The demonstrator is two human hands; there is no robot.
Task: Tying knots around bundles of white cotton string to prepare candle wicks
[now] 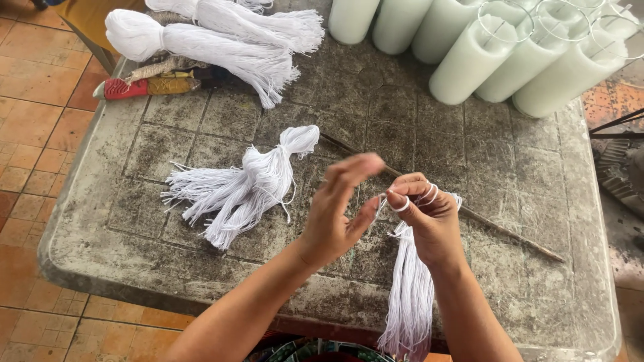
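My right hand [429, 218] is closed around a bundle of white strings [410, 295] that hangs down over the table's front edge, with strands looped round its fingers. My left hand [339, 211] is right beside it, fingers spread, its thumb touching the strands at the right hand's fingertips. A tied bundle of white strings [245, 188] lies on the table to the left of my hands. A thin wooden stick [496, 228] lies slantwise on the table behind my hands.
The worn grey table [168, 261] also bears larger white string bundles [201, 43] at the back left, a red and yellow tool [144, 87] beside them, and several tall white candles in glass [469, 60] at the back right. Orange floor tiles [33, 100] surround the table.
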